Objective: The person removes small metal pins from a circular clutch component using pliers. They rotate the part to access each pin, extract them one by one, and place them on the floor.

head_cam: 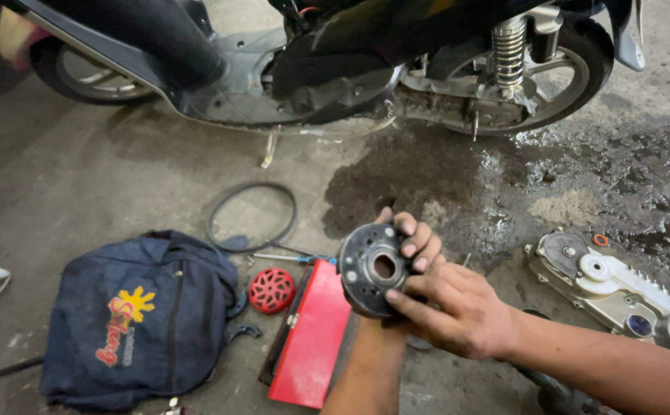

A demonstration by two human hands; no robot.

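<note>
Fingers of both hands wrapped around a round metal disc.
Red case near, navy bag left, oily concrete floor.

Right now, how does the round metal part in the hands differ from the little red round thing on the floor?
The dark metal disc is larger, grey-black, held up by both hands, with one big centre hole. The red round piece is smaller, bright red, lying on the concrete beside the red case, with a slotted grille face. Both are circular.
</note>
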